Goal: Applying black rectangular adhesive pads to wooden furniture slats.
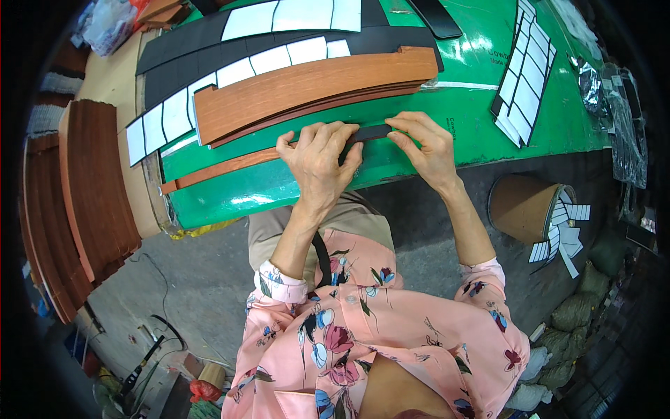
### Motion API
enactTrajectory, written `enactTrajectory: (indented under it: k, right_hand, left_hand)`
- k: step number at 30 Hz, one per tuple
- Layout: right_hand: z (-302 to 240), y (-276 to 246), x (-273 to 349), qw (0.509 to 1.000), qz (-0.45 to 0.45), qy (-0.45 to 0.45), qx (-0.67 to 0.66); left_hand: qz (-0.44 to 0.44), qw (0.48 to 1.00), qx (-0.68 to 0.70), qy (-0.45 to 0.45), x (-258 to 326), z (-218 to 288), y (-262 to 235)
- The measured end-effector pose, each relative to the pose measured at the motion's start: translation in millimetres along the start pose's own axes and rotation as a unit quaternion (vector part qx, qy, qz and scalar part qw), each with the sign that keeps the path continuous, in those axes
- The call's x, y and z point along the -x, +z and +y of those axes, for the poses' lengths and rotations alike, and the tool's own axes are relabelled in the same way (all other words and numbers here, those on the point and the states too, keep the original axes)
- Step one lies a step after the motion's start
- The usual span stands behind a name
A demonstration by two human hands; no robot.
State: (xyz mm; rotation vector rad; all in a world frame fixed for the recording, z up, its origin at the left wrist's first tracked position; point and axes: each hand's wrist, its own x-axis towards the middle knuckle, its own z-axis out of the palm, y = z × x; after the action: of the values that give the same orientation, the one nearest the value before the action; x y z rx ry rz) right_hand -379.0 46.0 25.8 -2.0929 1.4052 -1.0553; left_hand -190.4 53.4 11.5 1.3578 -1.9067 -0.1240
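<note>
On a green table [502, 126] lies a long thin brown wood-grain strip [230, 167]. A narrow black strip [373, 133] lies on its right end. My left hand [317, 159] presses flat on the black strip and the wood strip, fingers spread. My right hand [426, 146] pinches the black strip's right end between thumb and fingers. Just beyond my hands sits a stack of orange-brown wood-grain strips [314, 87].
Black strips with white backing paper [230, 70] lie behind the stack, more [523, 77] at the right. A dark wood strip pile [91, 188] stands left. A cardboard drum [523, 206] holding peeled white papers sits on the floor at right. Tools lie lower left.
</note>
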Motion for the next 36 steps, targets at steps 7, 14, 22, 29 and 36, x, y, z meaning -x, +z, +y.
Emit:
enactTrajectory:
  k: [7, 14, 22, 29, 36]
  right_hand:
    - [-1.5, 0.7, 4.2, 1.0, 0.004, 0.008, -0.012]
    - [-1.1, 1.6, 5.5, 1.0, 0.012, 0.008, -0.021]
    - [0.1, 2.9, 6.6, 1.0, 0.012, 0.005, -0.019]
    - [3.2, 4.2, 5.0, 1.0, 0.012, 0.002, -0.023]
    - [3.4, 4.1, 5.8, 0.999, -0.001, 0.021, -0.034]
  left_hand:
    - [-0.002, 1.0, 0.006, -0.003, 1.9, -1.1, -0.7]
    - [-0.003, 1.0, 0.005, -0.003, 2.0, -1.3, -0.4]
    - [-0.004, 1.0, 0.009, -0.012, 1.4, -0.4, -0.1]
    - [-0.003, 1.0, 0.015, -0.016, 1.5, -0.3, -0.3]
    - [-0.004, 1.0, 0.019, -0.017, 1.5, -0.2, -0.5]
